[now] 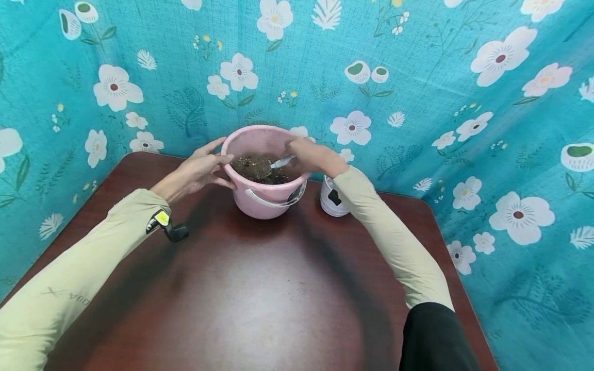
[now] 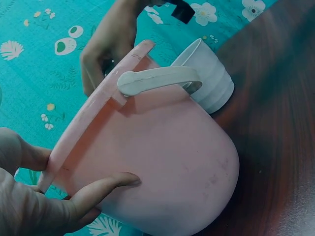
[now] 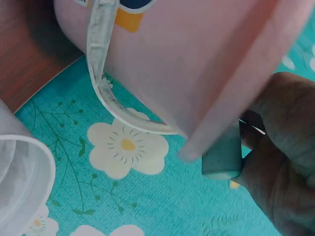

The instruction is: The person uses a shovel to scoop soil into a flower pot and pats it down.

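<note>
Fingers (image 2: pixel 110 187) of the left hand (image 1: pixel 197 169) grip the bucket (image 2: pixel 162 147) at its left side, parted, some at the rim and one laid along the outer wall; those of the right hand (image 1: pixel 317 154) are curled round the handle of a scoop (image 1: pixel 282 162). Location of the scoop: inside the bucket, its blade among the soil (image 1: pixel 278 178), the handle rising to the right rim, where its end shows just past the edge in the right wrist view. Orientation: the blade points left and slightly near; the long axis runs from right to left, sloping down into the soil. The left-hand hold appears intended to steady the bucket against the push of the scoop, and the right-hand hold seems to give the blade its angle. Bucket stands toward the far side of the desk (image 1: pixel 260 288), mouth upward; whether it leans slightly cannot be determined. Its bail (image 1: pixel 274 202) hangs on the near side, presumably to leave the mouth unobstructed. A white cup (image 2: pixel 211 81) stands just right of the bucket, mouth upward, judged to be within easy reach of the scoop; its contents cannot be verified.
</note>
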`<state>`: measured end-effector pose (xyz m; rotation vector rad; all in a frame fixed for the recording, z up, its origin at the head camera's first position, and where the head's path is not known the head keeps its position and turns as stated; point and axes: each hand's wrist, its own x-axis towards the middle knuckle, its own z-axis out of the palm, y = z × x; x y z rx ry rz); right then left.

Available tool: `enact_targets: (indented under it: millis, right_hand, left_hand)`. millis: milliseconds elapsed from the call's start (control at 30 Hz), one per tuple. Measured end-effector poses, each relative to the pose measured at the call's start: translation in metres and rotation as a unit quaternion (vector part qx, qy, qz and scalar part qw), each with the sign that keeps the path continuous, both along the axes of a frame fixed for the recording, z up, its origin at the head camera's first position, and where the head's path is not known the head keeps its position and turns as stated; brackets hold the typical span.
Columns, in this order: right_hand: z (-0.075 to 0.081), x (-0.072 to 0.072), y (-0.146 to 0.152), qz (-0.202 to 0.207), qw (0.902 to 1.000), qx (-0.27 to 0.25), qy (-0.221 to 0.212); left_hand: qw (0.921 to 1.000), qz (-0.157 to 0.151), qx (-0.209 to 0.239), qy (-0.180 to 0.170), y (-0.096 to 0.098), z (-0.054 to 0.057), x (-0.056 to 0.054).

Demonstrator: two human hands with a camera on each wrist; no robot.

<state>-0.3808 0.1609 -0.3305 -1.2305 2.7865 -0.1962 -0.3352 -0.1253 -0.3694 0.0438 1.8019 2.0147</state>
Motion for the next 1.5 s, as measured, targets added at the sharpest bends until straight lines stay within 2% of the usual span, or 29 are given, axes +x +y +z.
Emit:
enact_targets:
  millis: [133,200,333,467,667,800,933,1133,1333,1500]
  right_hand:
    - [0.001,0.001,0.014,0.033,0.9981,-0.04,0.034]
    - [-0.001,0.003,0.023,0.034,0.996,-0.052,0.064]
    - [-0.003,0.007,0.036,0.01,0.9905,-0.054,0.126]
    - [-0.006,0.013,0.042,-0.013,0.987,-0.046,0.154]
    - [-0.004,0.018,0.049,-0.022,0.9857,-0.066,0.153]
    - [0.001,0.019,0.058,-0.029,0.9844,-0.088,0.15]
    - [0.003,0.022,0.069,-0.041,0.9836,-0.088,0.152]
    - [-0.001,0.025,0.087,-0.052,0.9808,-0.078,0.171]
    - [0.005,0.033,0.109,-0.074,0.9792,-0.08,0.171]
    - [0.006,0.039,0.125,-0.093,0.9791,-0.081,0.162]
  left_hand:
    - [1.0,0.002,-0.001,-0.006,0.001,0.0,-0.001]
    - [0.9999,0.004,0.001,-0.01,0.001,0.0,-0.001]
    - [0.9999,0.006,0.008,-0.011,0.0,0.002,0.0]
    - [0.9999,0.01,0.004,-0.011,0.001,0.001,-0.001]
    - [0.9999,0.01,0.004,-0.009,0.003,0.003,-0.001]
    - [0.9996,0.014,0.023,-0.012,0.006,0.003,-0.002]
    - [0.9987,0.018,0.044,-0.021,0.008,0.001,-0.003]
    - [0.9994,0.014,0.026,-0.015,0.015,-0.001,-0.006]
    - [0.9997,0.014,0.016,-0.009,0.025,0.001,-0.011]
    - [0.9998,0.013,0.012,-0.01,0.029,-0.002,-0.011]
